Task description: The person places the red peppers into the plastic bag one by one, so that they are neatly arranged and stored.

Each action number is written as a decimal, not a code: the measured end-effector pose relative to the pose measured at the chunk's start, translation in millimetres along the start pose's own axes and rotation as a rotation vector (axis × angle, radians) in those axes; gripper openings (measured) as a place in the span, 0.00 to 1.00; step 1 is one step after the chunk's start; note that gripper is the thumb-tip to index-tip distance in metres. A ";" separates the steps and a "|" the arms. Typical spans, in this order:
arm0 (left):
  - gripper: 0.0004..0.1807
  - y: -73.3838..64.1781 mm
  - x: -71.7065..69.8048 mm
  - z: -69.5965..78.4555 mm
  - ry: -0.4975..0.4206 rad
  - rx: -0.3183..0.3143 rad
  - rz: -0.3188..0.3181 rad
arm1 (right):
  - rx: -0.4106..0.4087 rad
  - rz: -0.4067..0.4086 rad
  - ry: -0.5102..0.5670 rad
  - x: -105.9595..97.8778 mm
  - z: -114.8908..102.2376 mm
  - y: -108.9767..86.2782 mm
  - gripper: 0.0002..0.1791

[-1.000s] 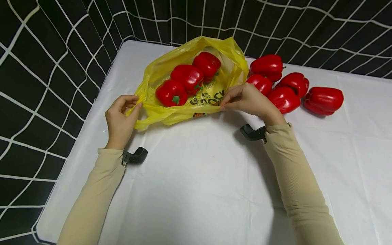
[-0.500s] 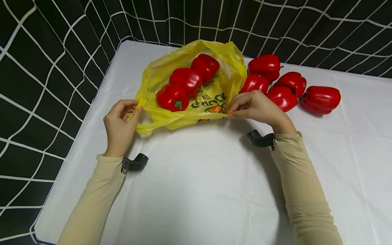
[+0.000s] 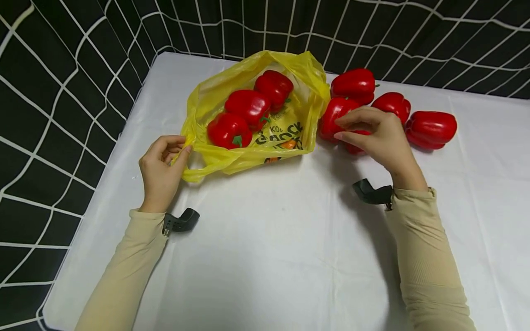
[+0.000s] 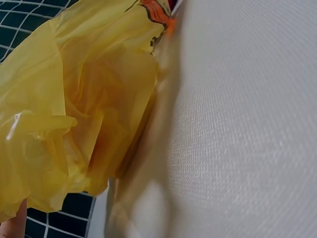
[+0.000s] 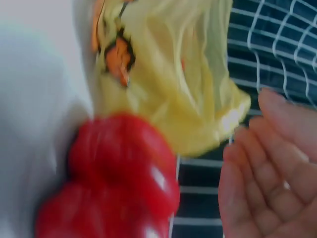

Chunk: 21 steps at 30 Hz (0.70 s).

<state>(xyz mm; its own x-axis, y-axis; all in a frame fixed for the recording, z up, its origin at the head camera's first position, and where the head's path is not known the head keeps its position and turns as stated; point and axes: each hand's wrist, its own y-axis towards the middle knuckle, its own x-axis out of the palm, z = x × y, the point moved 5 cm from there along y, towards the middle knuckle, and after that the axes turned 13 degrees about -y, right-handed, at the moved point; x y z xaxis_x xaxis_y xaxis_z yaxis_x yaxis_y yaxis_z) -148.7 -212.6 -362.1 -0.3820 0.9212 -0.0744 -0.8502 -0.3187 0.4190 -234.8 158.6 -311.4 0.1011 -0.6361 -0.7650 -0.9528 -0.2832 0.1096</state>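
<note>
In the head view a yellow plastic bag (image 3: 232, 161) lies with its mouth spread, holding three red bell peppers (image 3: 247, 108). My left hand (image 3: 161, 172) pinches the near left edge of the bag between thumb and fingers. Apart from the bag, my right hand (image 3: 383, 138) hovers over the loose peppers with thumb and fingers parted and nothing between them. A loose bell pepper (image 3: 336, 115) sits against the bag's right side. In the right wrist view the open fingers (image 5: 233, 193) show beside a red pepper (image 5: 124, 163), with the bag (image 5: 158, 94) behind it.
Other red peppers lie to the right, one at the back (image 3: 354, 85) and one farthest right (image 3: 430, 129); one is partly hidden by my right hand. A white cloth (image 3: 256, 257) covers the table. Dark walls with white netting (image 3: 54, 119) border the left and back.
My right hand has let go of the bag's near edge and moved right, over the loose peppers. The left hand keeps its pinch, and the bag stays spread.
</note>
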 end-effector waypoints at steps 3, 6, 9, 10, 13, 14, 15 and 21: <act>0.09 0.1 0.8 0.5 -0.002 0.000 -0.010 | 0.103 0.102 -0.013 -16.5 16.8 -8.9 0.17; 0.09 0.1 1.5 0.9 -0.001 0.008 -0.022 | 0.195 0.178 0.054 -27.2 34.9 -17.7 0.18; 0.10 -0.3 1.7 1.3 -0.002 0.007 -0.026 | 0.242 0.234 0.128 -33.2 49.0 -23.7 0.20; 0.09 -0.4 1.5 1.5 -0.003 0.004 -0.026 | 0.249 0.251 0.140 -34.5 52.5 -24.7 0.20; 0.09 -0.6 1.1 1.6 -0.016 -0.008 -0.020 | 0.274 0.283 0.127 -38.1 60.3 -26.5 0.22; 0.09 -0.5 1.0 1.5 -0.017 -0.010 -0.021 | 0.286 0.286 0.112 -39.0 62.4 -26.6 0.22; 0.09 -0.5 0.9 1.6 -0.020 -0.012 -0.020 | 0.299 0.289 0.098 -40.2 64.4 -27.1 0.22; 0.09 -0.5 0.4 1.1 -0.021 -0.020 -0.016 | 0.387 0.225 0.003 -40.6 75.5 -29.2 0.28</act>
<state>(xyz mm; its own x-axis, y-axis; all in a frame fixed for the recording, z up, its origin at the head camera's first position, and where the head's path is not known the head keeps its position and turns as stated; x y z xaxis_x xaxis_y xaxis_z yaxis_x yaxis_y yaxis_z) -148.0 -211.8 -361.3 -0.3610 0.9305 -0.0615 -0.8632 -0.3085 0.3996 -232.7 246.8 -331.5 -0.1209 -0.6536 -0.7472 -0.9881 0.1514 0.0275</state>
